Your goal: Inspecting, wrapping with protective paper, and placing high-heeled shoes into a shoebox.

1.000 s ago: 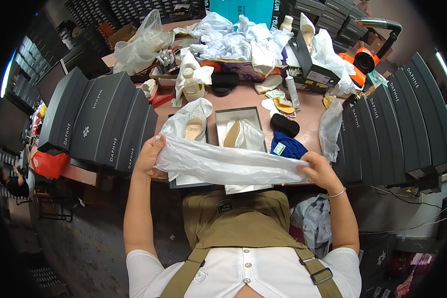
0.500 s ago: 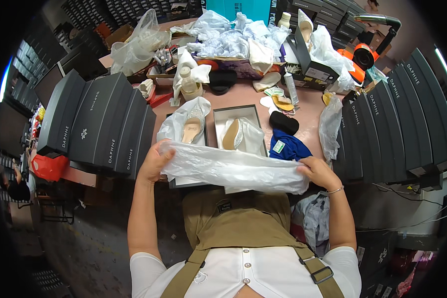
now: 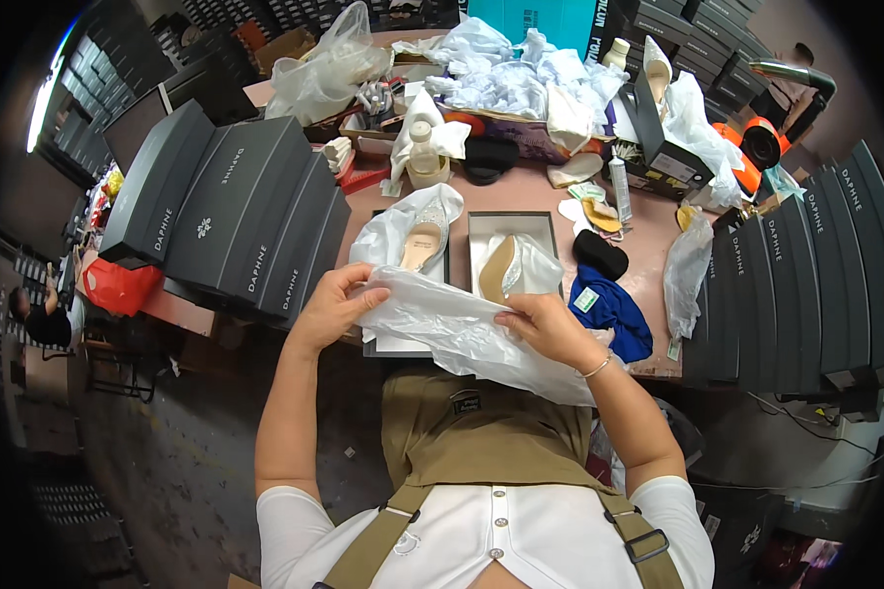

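A crumpled sheet of white tissue paper (image 3: 452,319) is stretched in front of me, above the table's near edge. My left hand (image 3: 339,306) is closed, pinching its left end. Along the upper edge, my right hand (image 3: 550,329) also pinches the sheet, which trails down under the right forearm. Just beyond lies a glittery shoe (image 3: 425,238), insole up, on white wrapping at the left. Right of it, an open shoe box (image 3: 511,223) holds a second shoe (image 3: 499,268) with its tan sole showing, partly wrapped in white. The paper hides the near part of both.
Dark shoe boxes (image 3: 231,201) stand in rows on the left, with more boxes (image 3: 791,285) at the right. A blue cloth (image 3: 614,312) and a black pad (image 3: 599,255) lie right of the open box. Behind are a bottle (image 3: 422,152) and a heap of crumpled paper (image 3: 521,79).
My right hand has moved inward, nearer the left hand, and grips the paper's upper edge. The paper has gone from a taut band to a slanting, hanging sheet. The view has shifted slightly.
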### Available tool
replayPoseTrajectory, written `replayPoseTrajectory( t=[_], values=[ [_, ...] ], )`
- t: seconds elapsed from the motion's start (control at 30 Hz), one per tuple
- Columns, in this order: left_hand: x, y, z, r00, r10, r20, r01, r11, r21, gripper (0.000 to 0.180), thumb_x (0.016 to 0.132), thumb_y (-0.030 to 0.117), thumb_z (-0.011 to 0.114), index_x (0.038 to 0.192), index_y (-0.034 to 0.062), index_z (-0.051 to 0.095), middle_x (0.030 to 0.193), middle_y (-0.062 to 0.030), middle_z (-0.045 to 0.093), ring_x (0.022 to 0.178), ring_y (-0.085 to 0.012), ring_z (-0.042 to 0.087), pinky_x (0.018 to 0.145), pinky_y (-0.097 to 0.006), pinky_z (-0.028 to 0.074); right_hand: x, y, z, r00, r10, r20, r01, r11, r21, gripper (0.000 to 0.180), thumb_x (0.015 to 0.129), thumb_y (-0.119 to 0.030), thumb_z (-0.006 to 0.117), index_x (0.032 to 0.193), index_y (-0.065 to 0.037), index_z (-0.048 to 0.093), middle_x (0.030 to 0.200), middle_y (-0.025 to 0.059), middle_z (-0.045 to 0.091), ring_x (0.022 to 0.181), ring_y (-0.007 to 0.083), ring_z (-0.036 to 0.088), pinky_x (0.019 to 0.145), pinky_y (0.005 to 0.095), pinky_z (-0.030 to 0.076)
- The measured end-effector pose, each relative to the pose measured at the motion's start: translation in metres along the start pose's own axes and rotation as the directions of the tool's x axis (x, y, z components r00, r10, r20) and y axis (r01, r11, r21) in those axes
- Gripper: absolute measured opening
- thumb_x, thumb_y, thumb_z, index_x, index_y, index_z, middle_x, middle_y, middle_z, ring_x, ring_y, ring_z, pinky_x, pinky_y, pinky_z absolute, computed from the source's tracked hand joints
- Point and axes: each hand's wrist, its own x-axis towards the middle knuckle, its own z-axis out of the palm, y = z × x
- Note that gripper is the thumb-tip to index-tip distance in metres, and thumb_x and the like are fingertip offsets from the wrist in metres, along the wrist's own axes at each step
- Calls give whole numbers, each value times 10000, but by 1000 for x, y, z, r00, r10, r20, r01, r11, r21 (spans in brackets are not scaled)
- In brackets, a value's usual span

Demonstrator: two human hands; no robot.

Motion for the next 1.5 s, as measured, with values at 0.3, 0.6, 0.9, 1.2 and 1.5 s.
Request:
replayPoseTrajectory(
  t=[0.3,0.6,0.9,1.2,1.5],
  values=[
    [26,-20,-3,998,-62,-24,46,905,-424,185,900,140,651,1015,-4,632,892,-18,661,765,-63,604,682,-218,504,-64,30,-27,946,274,174,-295,950,105,210,843,-154,664,831,36,575,641,116,526,576,174,500,567,323,416],
    [10,-56,151,996,-74,39,60,305,-951,623,851,341,699,1330,77,399,1293,-75,521,1219,-233,480,1047,-416,372,-53,3,-22,988,81,-131,-88,995,-56,194,850,-147,648,834,24,559,728,197,545,684,358,554,623,377,442],
    [23,-43,167,968,-72,-239,-144,620,-771,302,860,65,686,1136,12,577,1059,-52,639,928,-136,605,860,-289,474,-33,7,-22,983,69,-172,-70,998,0,234,841,-193,681,935,12,616,805,204,618,680,264,611,619,354,462],
    [-19,-19,167,946,215,-245,-269,939,-214,900,823,389,725,1457,10,210,1431,-145,328,1322,-233,356,1072,-369,311,0,-32,-5,974,-103,-201,50,966,-253,217,867,-85,605,1064,1,579,878,173,621,720,325,600,640,346,487],
    [27,-2,141,991,33,-133,-122,649,-751,476,942,209,595,1330,-15,436,1151,-54,588,1028,-117,553,911,-270,445,0,-33,0,991,-132,28,124,975,184,382,905,-41,553,1278,14,496,1174,176,575,1074,249,579,902,322,466]
  ],
)
